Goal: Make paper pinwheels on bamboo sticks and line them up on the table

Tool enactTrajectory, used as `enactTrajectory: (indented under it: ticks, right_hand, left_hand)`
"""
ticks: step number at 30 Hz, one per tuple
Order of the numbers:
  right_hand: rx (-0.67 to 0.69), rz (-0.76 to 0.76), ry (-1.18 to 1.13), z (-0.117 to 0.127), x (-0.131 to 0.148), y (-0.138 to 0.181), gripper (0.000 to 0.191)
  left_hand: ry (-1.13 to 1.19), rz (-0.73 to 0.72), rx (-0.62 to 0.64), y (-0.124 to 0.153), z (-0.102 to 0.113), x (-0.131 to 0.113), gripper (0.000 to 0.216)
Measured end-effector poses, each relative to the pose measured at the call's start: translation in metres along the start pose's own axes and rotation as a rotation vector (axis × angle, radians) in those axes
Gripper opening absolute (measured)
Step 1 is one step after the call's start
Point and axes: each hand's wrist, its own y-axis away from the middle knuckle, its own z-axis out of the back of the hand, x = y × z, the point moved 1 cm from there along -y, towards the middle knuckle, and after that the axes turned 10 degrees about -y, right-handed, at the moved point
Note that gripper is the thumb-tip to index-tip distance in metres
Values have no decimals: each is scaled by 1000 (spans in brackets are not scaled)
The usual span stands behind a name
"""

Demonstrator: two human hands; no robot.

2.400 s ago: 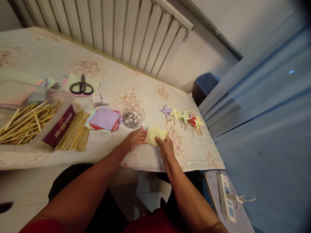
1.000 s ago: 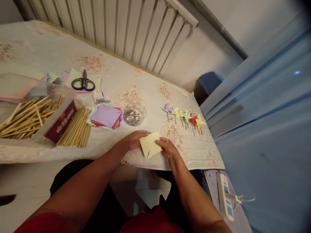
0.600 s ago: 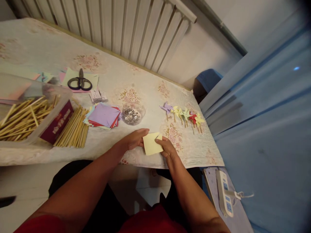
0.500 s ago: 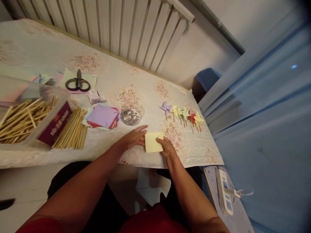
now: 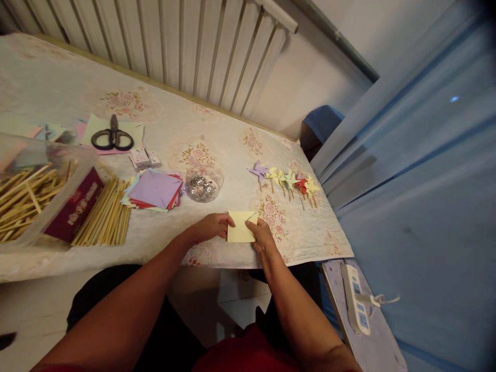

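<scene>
Yellow paper (image 5: 239,230) between facing hands (image 5: 211,227)

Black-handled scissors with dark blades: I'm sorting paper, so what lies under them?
A pale green paper sheet lies directly under the scissors; pink paper shows beyond its left and lower edges. Anything further down is covered.

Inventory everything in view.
yellow paper: one, yellow, front centre
dish: one, clear, silvery contents, centre
paper stack: one, purple topmost, left-centre
scissors: one, dark, on paper sheets
boxes: two, whitish, by scissors
bin: one, clear, maroon label, left
sticks: many, tan, in and beside bin
pinwheels: several, multicoloured, right
tablecloth: one, pale floral, beneath
radiator: one, whitish, behind
curtain: one, blue, right
power strip: one, white, lower right
left hand, right hand: one each, gripping yellow paper
</scene>
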Motion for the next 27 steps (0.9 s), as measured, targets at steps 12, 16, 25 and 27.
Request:
enactTrajectory:
  ticks: [12,16,25,27]
  right_hand:
    - [71,-32,40,3,0,-1,42]
    - [73,-22,43,2,0,-1,40]
    - [46,-27,65,2,-1,-1,36]
    - [49,-29,69,2,-1,-1,35]
  left_hand:
    - [-204,-70,-64,-6,-6,2,21]
    - [-282,-80,-75,-6,-5,1,18]
    - [-274,-98,-128,-4,-12,-7,23]
    - [-241,-74,-173,-5,-14,-6,20]
